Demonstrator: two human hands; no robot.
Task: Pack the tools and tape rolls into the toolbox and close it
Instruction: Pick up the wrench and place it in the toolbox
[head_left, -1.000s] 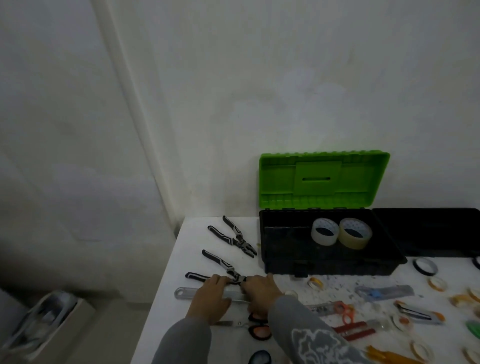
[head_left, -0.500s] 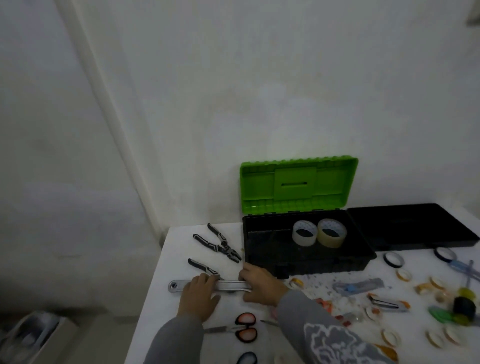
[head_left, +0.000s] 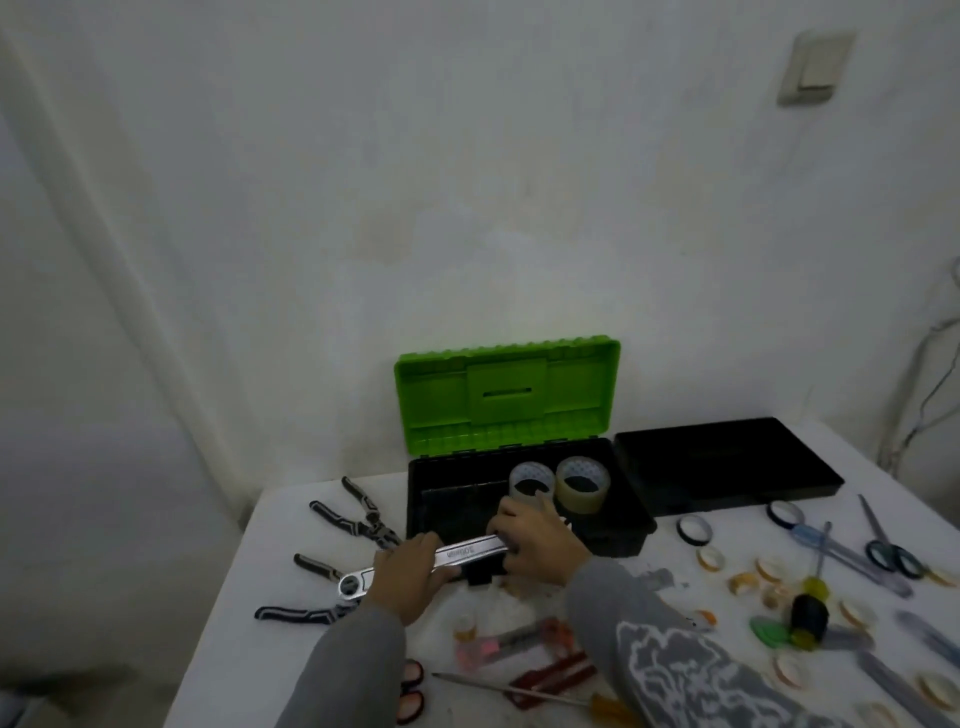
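The wrench (head_left: 465, 551) hangs level over the toolbox's (head_left: 636, 512) near rim, probably so it goes in flat; left hand (head_left: 408, 579) fingers wrap its head end, right hand (head_left: 543, 540) fingers grip the handle; two tape rolls (head_left: 581, 483) already stand inside.

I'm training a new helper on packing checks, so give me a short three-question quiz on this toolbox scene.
1. True or false: the green lid of the toolbox is shut.
2. The left hand and right hand together grip: A) a hammer, B) the silver wrench, C) a saw.
3. How many tape rolls sit inside the toolbox?
Key: 1 false, the lid stands open; 2 B; 3 two.
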